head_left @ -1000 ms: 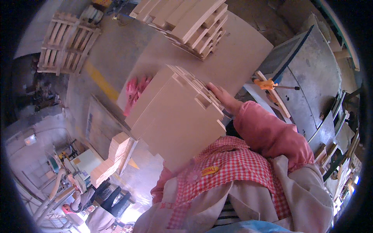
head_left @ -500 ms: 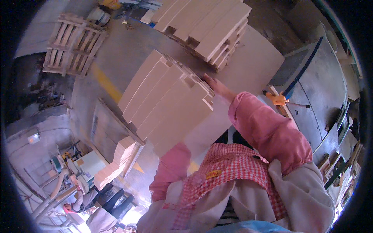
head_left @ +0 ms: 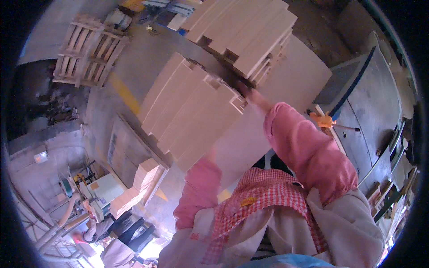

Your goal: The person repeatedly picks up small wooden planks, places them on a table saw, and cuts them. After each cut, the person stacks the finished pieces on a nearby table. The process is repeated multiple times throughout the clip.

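A stack of pale wooden boards [head_left: 187, 111] with notched ends lies in front of me, its layers slightly uneven. My right hand [head_left: 254, 96] is against the notched right end of the stack. Its fingers look stretched out along that edge, though shadow and blur darken the tips. My left hand [head_left: 210, 154] is at the stack's near edge, mostly hidden by the boards and by its pink sleeve. Whether its fingers are closed does not show. Just beyond my right hand rises another stack of notched boards [head_left: 241, 31], with a dark gap between the two stacks.
A large flat panel [head_left: 299, 67] extends below and right of the stacks. A grey metal cabinet [head_left: 371, 107] with an orange clamp-like tool [head_left: 322, 119] stands at right. Slatted pallet [head_left: 91, 51] at far left; wooden blocks [head_left: 136, 187] nearer. Another person [head_left: 96, 228] works at lower left.
The near stack has shifted slightly away from me, and its right end looks different against my hand. My right fingers have moved deeper into the gap's shadow. The whole view has shifted a little.
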Available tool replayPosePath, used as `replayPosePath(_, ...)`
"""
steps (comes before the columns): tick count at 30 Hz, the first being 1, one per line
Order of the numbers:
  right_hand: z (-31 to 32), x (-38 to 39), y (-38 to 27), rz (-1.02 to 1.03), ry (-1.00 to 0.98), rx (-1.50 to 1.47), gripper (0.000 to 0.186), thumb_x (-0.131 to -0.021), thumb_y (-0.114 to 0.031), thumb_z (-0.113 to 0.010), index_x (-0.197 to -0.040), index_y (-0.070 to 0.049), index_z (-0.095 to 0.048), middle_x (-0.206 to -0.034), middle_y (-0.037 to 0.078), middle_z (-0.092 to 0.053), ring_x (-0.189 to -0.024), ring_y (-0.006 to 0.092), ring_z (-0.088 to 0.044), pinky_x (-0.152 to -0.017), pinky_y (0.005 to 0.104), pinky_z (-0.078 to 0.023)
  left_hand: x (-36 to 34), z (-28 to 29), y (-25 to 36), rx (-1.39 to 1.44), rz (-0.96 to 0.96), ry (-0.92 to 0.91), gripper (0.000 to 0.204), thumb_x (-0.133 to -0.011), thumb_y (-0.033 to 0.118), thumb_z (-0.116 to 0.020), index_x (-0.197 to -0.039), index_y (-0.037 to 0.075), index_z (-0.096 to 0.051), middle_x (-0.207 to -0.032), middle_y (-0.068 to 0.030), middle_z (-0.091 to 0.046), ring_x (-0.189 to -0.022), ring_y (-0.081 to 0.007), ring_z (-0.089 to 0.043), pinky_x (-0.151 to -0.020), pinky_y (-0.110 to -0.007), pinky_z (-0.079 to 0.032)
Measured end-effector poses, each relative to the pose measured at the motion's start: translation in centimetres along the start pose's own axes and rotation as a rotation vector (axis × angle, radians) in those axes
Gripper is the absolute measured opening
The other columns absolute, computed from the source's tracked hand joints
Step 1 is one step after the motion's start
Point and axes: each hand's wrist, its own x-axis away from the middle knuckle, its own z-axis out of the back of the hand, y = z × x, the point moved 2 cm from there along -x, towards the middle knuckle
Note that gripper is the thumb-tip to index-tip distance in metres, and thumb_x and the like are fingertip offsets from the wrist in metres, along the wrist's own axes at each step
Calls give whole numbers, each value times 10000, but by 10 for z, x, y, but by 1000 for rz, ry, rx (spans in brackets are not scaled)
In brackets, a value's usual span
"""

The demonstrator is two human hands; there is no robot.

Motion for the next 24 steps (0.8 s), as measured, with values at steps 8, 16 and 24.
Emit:
replayPosePath(8,27,23,20,-50,-126,637,312,-889,-195,-504,-1151,-60,-606,-998,177,-637,-933,345,-602,-841,448,-480,-12,-13,9,0,-12,-4,357,-899,283,-577,-1214,116,-558,-1128,-71,-588,-1023,-242,-570,-914,-362,-456)
replayPosePath(16,12,28,33,141,36,583,342,-824,-99,-498,-1142,-55,-616,-993,240,-623,-955,423,-589,-843,489,-479,-21,-29,13,-4,-27,-20,346,-892,269,-589,-1203,117,-565,-1122,-74,-592,-1020,-246,-575,-912,-364,-460)
replayPosePath(24,15,18,18,28,96,544,309,-817,-89,-487,-1081,-23,-635,-1003,268,-620,-956,442,-593,-844,481,-483,-28,-39,15,-8,-34,-38,336,-886,255,-602,-1192,119,-572,-1116,-77,-595,-1018,-251,-579,-909,-366,-464)
